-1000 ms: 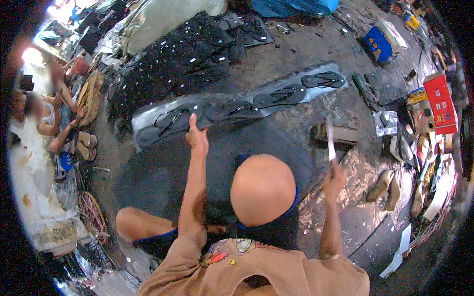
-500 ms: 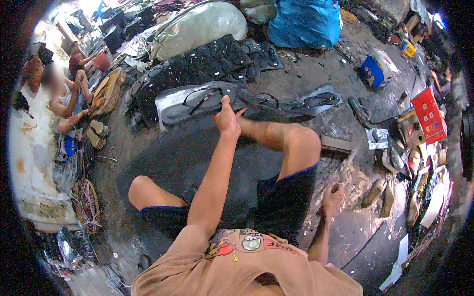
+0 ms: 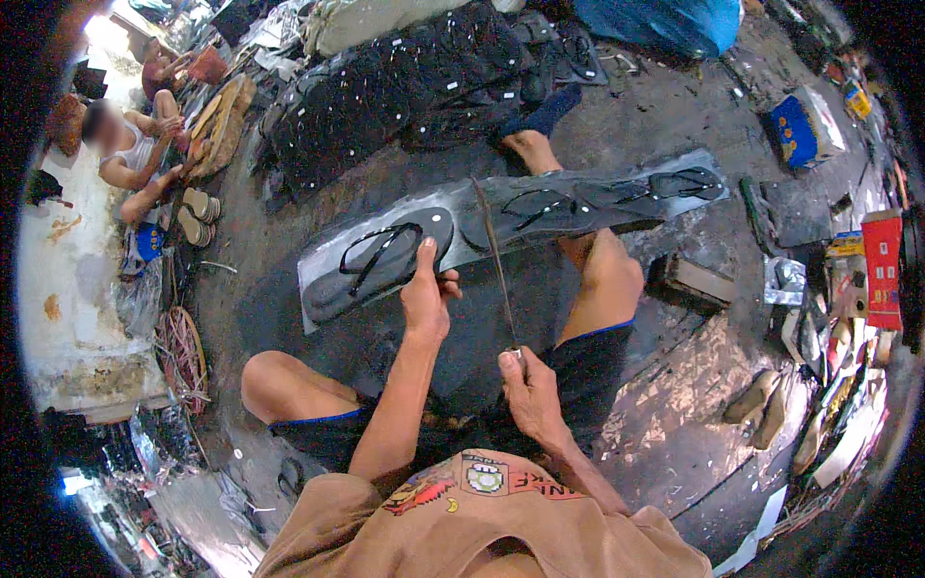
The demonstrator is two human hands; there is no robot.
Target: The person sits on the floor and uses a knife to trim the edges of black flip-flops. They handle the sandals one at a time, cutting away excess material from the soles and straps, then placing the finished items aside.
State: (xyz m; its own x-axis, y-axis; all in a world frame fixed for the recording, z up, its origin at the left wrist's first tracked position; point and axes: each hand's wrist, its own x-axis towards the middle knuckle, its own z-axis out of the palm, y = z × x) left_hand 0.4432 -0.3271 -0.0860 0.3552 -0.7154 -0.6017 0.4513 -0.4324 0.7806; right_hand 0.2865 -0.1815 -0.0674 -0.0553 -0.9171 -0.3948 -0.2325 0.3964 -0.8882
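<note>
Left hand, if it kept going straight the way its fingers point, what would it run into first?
The left hand already rests on the long grey rubber sheet; straight ahead lies the black sandal strap on the sole outline, probably first, though depth is unclear.

Dusty concrete floor — clutter all around, daylight top-left

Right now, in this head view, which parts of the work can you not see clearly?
- Left hand: fingers curl under the grey sheet's edge, hidden.
- Long blade: its handle is buried in the right hand.
- Sheet's underside: faces away.
- Dark pile behind: single pieces too small to tell apart.
- Person at left: face blurred.
</note>
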